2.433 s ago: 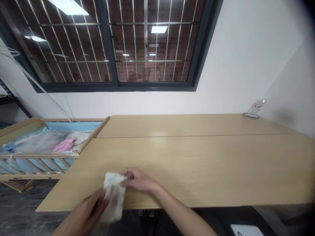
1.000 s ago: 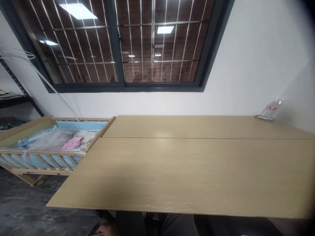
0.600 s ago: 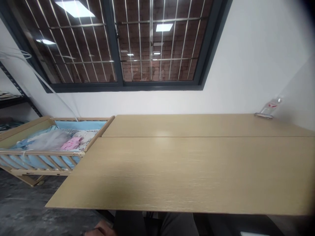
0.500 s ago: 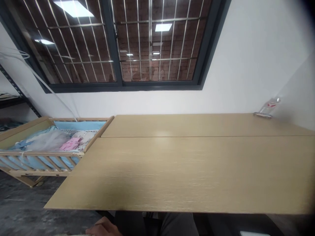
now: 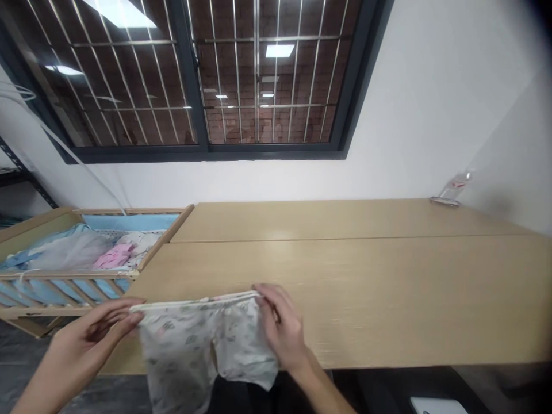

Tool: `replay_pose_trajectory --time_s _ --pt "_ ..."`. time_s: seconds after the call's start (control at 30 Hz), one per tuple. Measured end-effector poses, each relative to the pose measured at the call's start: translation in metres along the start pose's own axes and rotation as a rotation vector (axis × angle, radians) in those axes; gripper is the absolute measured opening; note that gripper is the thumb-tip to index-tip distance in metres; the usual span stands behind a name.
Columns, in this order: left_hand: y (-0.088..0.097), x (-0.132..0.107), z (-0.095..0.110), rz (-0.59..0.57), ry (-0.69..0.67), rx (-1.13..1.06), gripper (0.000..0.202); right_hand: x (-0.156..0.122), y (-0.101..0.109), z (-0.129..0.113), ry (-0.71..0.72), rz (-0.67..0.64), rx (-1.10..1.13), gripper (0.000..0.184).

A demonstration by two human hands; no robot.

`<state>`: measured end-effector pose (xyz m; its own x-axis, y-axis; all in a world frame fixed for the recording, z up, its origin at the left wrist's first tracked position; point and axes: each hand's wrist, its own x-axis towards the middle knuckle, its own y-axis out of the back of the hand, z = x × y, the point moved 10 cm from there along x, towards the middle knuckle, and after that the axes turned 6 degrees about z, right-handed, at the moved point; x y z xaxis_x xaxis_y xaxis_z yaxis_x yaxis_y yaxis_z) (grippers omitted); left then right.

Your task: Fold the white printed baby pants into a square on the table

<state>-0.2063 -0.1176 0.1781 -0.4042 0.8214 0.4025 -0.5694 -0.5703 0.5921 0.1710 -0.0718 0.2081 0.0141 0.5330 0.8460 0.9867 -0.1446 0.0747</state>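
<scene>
Grip: your left hand [image 5: 81, 345] and right hand [image 5: 282, 328] each pinch the waistband of the white printed baby trousers [image 5: 202, 345], stretched over the near table edge
Surface: wooden table [image 5: 366, 287], bottle [image 5: 452, 187] far right
Room: barred window [image 5: 207, 75], crib [image 5: 86, 247] left
Hands: level, fingers curled on cloth

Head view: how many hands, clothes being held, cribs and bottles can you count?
Hands: 2, left hand and right hand
Baby garment, pinched by both hands: 1
Wooden crib: 1
Bottle: 1
Total: 5
</scene>
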Motion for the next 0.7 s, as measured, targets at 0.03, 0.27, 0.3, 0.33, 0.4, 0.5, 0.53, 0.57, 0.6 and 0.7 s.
replay_pose_trajectory --time_s 0.03,0.27,0.3,0.33,0.4,0.5,0.53,0.57,0.6,0.7 --pt "-0.017 0.009 0.013 -0.035 0.007 -0.091 0.055 0.009 0.011 0.004 0.020 0.006 -0.040 0.038" --pt "-0.141 0.066 0.084 -0.256 -0.179 -0.194 0.045 0.055 0.052 0.093 -0.013 -0.105 -0.320 0.022" --pt "-0.163 0.073 0.084 -0.308 -0.199 -0.154 0.043 0.057 0.050 0.116 -0.051 -0.157 -0.360 0.021" --pt "-0.184 0.079 0.081 -0.356 -0.207 -0.100 0.039 0.056 0.047 0.139 -0.091 -0.209 -0.394 0.020" --pt "-0.222 0.090 0.071 -0.399 -0.197 -0.004 0.033 0.050 0.039 0.185 -0.167 -0.317 -0.441 0.020" --pt "-0.267 0.101 0.057 -0.405 -0.175 0.068 0.026 0.035 0.030 0.243 -0.276 -0.410 -0.501 0.022" --pt "-0.280 0.103 0.054 -0.402 -0.170 0.088 0.024 0.030 0.027 0.258 -0.303 -0.428 -0.520 0.023" --pt "-0.291 0.105 0.051 -0.397 -0.165 0.110 0.022 0.026 0.025 0.270 -0.324 -0.441 -0.536 0.023" --pt "-0.300 0.107 0.048 -0.390 -0.159 0.131 0.021 0.023 0.023 0.280 -0.341 -0.452 -0.549 0.023" --pt "-0.321 0.111 0.039 -0.365 -0.143 0.195 0.021 0.018 0.018 0.300 -0.389 -0.464 -0.579 0.024"
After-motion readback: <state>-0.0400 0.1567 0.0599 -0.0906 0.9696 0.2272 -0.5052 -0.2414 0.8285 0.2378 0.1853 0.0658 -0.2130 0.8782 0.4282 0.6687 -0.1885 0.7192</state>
